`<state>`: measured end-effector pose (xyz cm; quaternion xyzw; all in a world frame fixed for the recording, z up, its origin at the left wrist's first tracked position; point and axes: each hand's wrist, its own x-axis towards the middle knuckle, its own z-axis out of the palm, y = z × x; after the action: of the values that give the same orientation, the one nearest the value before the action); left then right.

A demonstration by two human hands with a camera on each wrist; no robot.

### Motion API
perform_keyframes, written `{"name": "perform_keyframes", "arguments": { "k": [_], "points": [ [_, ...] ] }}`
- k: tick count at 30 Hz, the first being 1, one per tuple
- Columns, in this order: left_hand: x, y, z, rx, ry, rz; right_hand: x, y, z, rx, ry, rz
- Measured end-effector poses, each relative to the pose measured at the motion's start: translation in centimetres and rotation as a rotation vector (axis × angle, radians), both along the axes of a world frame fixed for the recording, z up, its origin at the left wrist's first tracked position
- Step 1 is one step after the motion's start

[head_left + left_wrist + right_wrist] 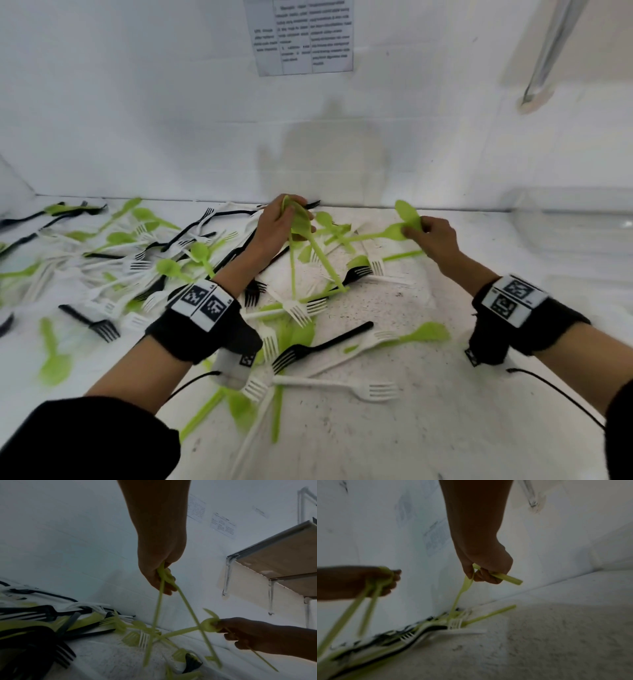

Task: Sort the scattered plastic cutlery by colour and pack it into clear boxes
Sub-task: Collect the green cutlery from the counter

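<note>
Near the counter's (445, 428) back edge, the left hand (274, 226) grasps green spoons (301, 222) by their bowls; the right hand (433, 240) pinches more green spoons (407, 216). Best gather greens only, handles aligned, before boxing.

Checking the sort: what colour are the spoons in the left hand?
Light green spoons; left hand; head view shows it best.

spoons (301, 219): lime green, plain
forks (375, 390): white for some, black (318, 347) for others, none patterned
table (428, 428): white, speckled with fine dark flecks
wall (137, 102): plain white
paper sheet (301, 34): pale, printed with dark text in a ruled grid
wristbands (202, 329): black, each bearing white tags (510, 299) printed with black square codes
sleeves (85, 442): black
cable (565, 397): black
box (575, 222): clear, colourless
</note>
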<state>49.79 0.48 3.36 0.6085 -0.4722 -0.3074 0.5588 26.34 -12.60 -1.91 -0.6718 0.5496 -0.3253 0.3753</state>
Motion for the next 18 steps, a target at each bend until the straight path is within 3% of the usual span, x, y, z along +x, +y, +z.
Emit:
{"name": "perform_keyframes", "arguments": {
  "k": [4,10,13,18],
  "points": [
    [-0.2,1.2,0.6,-0.008,0.072,-0.05,-0.6,2.2,3.6,0.01,-0.261,0.004],
    [0.1,3.5,1.5,0.05,-0.131,-0.065,0.6,6.9,9.1,-0.005,-0.521,0.109],
    [0.8,5.4,0.7,0.132,-0.272,-0.078,1.9,9.6,10.9,-0.028,-0.544,0.193],
    [1.9,9.3,-1.1,0.296,-0.553,-0.151,4.4,12.5,10.8,-0.064,-0.436,0.339]
  ]
}}
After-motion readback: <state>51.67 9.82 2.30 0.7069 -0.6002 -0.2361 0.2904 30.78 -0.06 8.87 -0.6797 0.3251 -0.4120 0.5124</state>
